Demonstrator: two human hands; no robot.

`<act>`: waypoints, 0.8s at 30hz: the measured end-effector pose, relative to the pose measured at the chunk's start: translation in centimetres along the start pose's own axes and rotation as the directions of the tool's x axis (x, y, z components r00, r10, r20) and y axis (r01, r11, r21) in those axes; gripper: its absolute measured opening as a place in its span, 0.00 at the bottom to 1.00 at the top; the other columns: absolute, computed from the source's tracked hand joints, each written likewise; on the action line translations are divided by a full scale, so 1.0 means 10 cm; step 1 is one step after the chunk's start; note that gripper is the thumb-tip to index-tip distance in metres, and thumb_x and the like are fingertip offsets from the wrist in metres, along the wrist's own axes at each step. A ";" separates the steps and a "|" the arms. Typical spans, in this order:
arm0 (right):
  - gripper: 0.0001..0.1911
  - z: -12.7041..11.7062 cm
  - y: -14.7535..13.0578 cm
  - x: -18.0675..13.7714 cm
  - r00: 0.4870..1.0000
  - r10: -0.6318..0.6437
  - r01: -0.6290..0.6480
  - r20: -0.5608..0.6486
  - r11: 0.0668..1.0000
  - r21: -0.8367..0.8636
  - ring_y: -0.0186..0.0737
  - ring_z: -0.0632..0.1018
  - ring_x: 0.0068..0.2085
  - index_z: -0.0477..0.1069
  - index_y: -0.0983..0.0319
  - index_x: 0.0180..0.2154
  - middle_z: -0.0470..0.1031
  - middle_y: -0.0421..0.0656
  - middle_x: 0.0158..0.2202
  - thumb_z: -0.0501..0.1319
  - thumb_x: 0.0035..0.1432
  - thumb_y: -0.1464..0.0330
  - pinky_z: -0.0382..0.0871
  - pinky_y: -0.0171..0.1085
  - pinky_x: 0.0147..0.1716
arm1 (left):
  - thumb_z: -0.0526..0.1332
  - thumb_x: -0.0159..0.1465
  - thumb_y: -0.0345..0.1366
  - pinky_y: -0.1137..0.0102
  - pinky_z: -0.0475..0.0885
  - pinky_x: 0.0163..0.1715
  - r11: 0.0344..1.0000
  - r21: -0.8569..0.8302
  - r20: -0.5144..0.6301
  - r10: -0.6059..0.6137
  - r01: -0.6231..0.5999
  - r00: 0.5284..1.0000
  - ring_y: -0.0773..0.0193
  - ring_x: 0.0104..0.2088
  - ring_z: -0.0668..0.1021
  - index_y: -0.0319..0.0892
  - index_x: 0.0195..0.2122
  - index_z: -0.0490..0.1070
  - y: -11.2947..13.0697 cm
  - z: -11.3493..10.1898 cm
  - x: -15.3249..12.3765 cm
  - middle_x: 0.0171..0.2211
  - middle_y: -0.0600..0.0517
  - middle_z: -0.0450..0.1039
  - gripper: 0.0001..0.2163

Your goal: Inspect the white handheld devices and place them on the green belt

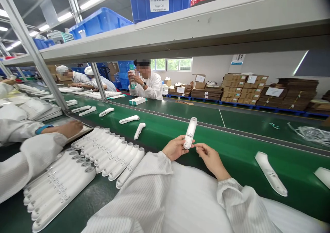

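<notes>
My left hand [177, 148] grips the lower end of a white plastic casing [191, 131], long and rounded, holding it upright over the green belt. Small dark marks or cutouts show near its lower end, and a round detail sits at its top. Close to that lower end is my right hand [210, 159], thumb and forefinger pinched together; whatever they hold, if anything, is too small to tell. To my left, similar white casings [130, 167] lie side by side in a row, with a second row [62, 191] nearer the edge.
Loose casings lie on the green belt [165, 133], among them one at right [271, 174]. At left, a co-worker's arm [59, 130] reaches over a tray. Across the belt a person [148, 83] lifts a box. Overhead runs a shelf [180, 33] with blue bins [160, 14].
</notes>
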State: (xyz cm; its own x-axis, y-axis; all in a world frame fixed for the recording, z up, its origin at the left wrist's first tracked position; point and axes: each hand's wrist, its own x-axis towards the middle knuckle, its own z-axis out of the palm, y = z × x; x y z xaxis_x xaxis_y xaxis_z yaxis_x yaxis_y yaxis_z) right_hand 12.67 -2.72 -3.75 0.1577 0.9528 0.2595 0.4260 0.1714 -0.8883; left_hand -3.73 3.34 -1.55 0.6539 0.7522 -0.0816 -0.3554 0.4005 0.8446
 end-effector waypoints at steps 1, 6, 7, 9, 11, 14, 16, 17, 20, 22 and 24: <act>0.15 -0.01 0.00 0.01 1.000 0.017 -0.016 -0.024 0.999 0.046 0.37 0.72 0.28 0.72 0.60 0.36 0.74 0.41 0.27 0.55 0.51 0.58 0.66 0.37 0.32 | 0.60 0.57 0.33 0.74 0.68 0.31 1.000 0.002 0.032 0.006 -0.006 0.999 0.61 0.41 0.76 0.39 0.47 0.64 -0.01 0.04 -0.01 0.48 0.41 0.69 0.16; 0.18 -0.06 -0.08 0.03 0.986 0.119 -0.075 -0.118 0.942 0.327 0.38 0.72 0.33 0.72 0.60 0.38 0.74 0.43 0.34 0.57 0.51 0.55 0.65 0.35 0.29 | 0.62 0.56 0.34 0.70 0.68 0.38 0.999 0.031 0.154 0.003 -0.008 0.988 0.58 0.44 0.75 0.41 0.50 0.62 -0.03 0.17 -0.05 0.49 0.41 0.68 0.20; 0.19 -0.07 -0.10 0.03 0.984 0.128 -0.070 -0.125 0.919 0.387 0.39 0.73 0.34 0.71 0.59 0.39 0.74 0.43 0.35 0.57 0.50 0.54 0.66 0.35 0.30 | 0.63 0.56 0.34 0.69 0.68 0.39 0.999 0.038 0.173 0.002 -0.009 0.985 0.58 0.45 0.74 0.41 0.50 0.61 -0.03 0.18 -0.06 0.49 0.42 0.67 0.21; 0.20 -0.07 -0.13 0.03 0.984 0.131 -0.056 -0.119 0.870 0.490 0.40 0.73 0.37 0.71 0.58 0.42 0.74 0.43 0.36 0.60 0.49 0.55 0.67 0.36 0.32 | 0.63 0.55 0.34 0.67 0.68 0.41 0.999 0.049 0.207 -0.001 -0.010 0.978 0.56 0.46 0.74 0.43 0.51 0.61 -0.04 0.20 -0.07 0.48 0.43 0.68 0.22; 0.21 -0.07 -0.14 0.03 0.986 0.139 -0.062 -0.092 0.819 0.571 0.40 0.73 0.36 0.71 0.58 0.42 0.74 0.42 0.37 0.63 0.46 0.56 0.68 0.36 0.31 | 0.63 0.55 0.34 0.66 0.68 0.42 0.998 0.060 0.235 -0.010 -0.004 0.972 0.56 0.46 0.74 0.44 0.51 0.61 -0.05 0.22 -0.07 0.46 0.44 0.69 0.23; 0.22 -0.07 -0.15 0.03 0.983 0.180 -0.120 -0.026 0.749 0.651 0.36 0.72 0.30 0.72 0.58 0.40 0.74 0.41 0.34 0.66 0.41 0.58 0.67 0.35 0.27 | 0.63 0.56 0.33 0.64 0.68 0.44 0.997 0.072 0.271 -0.021 0.001 0.962 0.57 0.46 0.74 0.45 0.53 0.60 -0.06 0.25 -0.07 0.42 0.47 0.70 0.23; 0.21 -0.09 -0.16 0.02 0.979 0.202 -0.162 0.024 0.702 0.694 0.34 0.72 0.29 0.73 0.57 0.40 0.74 0.40 0.34 0.67 0.41 0.59 0.67 0.34 0.27 | 0.63 0.55 0.32 0.64 0.68 0.44 0.998 0.070 0.283 -0.017 -0.003 0.959 0.58 0.45 0.74 0.45 0.54 0.60 -0.07 0.25 -0.07 0.40 0.48 0.71 0.24; 0.21 -0.09 -0.17 0.02 0.977 0.207 -0.176 0.044 0.677 0.715 0.34 0.72 0.29 0.73 0.57 0.40 0.75 0.39 0.35 0.67 0.41 0.60 0.67 0.34 0.27 | 0.63 0.55 0.32 0.64 0.68 0.45 0.998 0.068 0.285 -0.017 -0.003 0.958 0.59 0.44 0.75 0.45 0.54 0.59 -0.07 0.25 -0.07 0.39 0.48 0.71 0.25; 0.21 -0.10 -0.19 0.00 0.973 0.211 -0.206 0.093 0.609 0.766 0.33 0.71 0.29 0.72 0.57 0.41 0.74 0.39 0.33 0.67 0.42 0.61 0.66 0.33 0.27 | 0.64 0.55 0.31 0.63 0.68 0.45 0.998 0.062 0.277 -0.017 0.000 0.961 0.59 0.43 0.75 0.45 0.55 0.58 -0.08 0.26 -0.07 0.37 0.48 0.72 0.27; 0.21 -0.10 -0.19 0.00 0.971 0.212 -0.216 0.110 0.586 0.781 0.32 0.70 0.28 0.71 0.57 0.42 0.73 0.38 0.30 0.67 0.43 0.60 0.65 0.32 0.25 | 0.64 0.55 0.31 0.63 0.68 0.44 0.998 0.063 0.277 -0.011 -0.007 0.961 0.59 0.43 0.75 0.46 0.56 0.58 -0.08 0.26 -0.07 0.38 0.48 0.72 0.28; 0.21 -0.11 -0.19 0.00 0.971 0.215 -0.215 0.108 0.577 0.788 0.31 0.69 0.27 0.70 0.56 0.43 0.72 0.37 0.28 0.66 0.44 0.60 0.64 0.31 0.24 | 0.64 0.54 0.30 0.63 0.69 0.44 0.997 0.076 0.286 -0.001 -0.022 0.958 0.58 0.44 0.75 0.47 0.56 0.57 -0.08 0.27 -0.08 0.41 0.47 0.72 0.29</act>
State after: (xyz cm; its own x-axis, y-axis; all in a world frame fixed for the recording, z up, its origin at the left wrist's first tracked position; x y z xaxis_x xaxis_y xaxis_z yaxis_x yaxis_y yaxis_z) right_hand 12.83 -3.34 -1.69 0.1483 0.9887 0.0201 -0.4904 0.0912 -0.8667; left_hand -2.12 1.00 -0.71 0.8179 0.5708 0.0724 -0.3177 0.3430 0.8840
